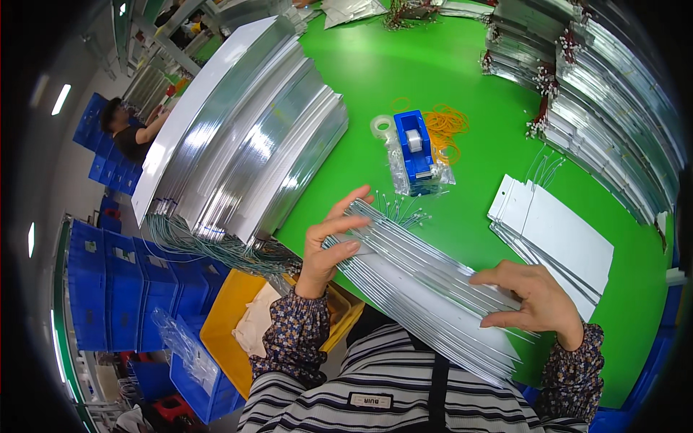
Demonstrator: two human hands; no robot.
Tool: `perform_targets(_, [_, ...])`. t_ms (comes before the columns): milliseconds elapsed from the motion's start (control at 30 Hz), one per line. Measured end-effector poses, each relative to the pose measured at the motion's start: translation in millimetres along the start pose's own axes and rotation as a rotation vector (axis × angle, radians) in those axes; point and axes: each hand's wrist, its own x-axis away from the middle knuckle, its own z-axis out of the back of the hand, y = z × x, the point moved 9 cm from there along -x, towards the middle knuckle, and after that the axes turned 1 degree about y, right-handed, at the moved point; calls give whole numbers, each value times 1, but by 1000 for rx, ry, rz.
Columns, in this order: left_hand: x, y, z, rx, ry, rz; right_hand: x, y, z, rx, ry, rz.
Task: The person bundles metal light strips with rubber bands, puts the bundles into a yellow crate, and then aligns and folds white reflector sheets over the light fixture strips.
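Note:
In front of my body I hold a fanned stack of thin white-and-silver panels (426,289) between both hands. My left hand (332,242) grips the stack's left end, thumb on the near side and fingers over the far edge. My right hand (527,294) is closed around the right part, with thumb and fingers on either side of some panels. Thin green wires (408,215) with small white tips stick out past the stack's far left end. To the right, a smaller pile of white panels (559,231) lies on the green table (361,72), with wires at its far end.
A blue tape dispenser (413,151), a tape roll (381,127) and yellow rubber bands (449,121) lie mid-table. Tall panel stacks stand at left (249,123) and right (613,108). Below left are a yellow bin (224,325) and blue crates (123,289). Another person (130,133) works far left.

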Motion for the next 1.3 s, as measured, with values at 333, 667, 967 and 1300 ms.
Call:
perform_targets(333, [26, -10, 29, 27, 635, -69, -20, -37, -20, 304, -336, 337])
perform_targets(667, [11, -22, 19, 336, 575, -134, -52, -64, -48, 927, -200, 803])
perform_targets(967, [47, 4, 75, 359, 648, -210, -35, -109, 25, 1185, 237, 831])
perform_targets(1300, [44, -5, 114, 627, 557, -334, -50, -104, 94, 787, 435, 211])
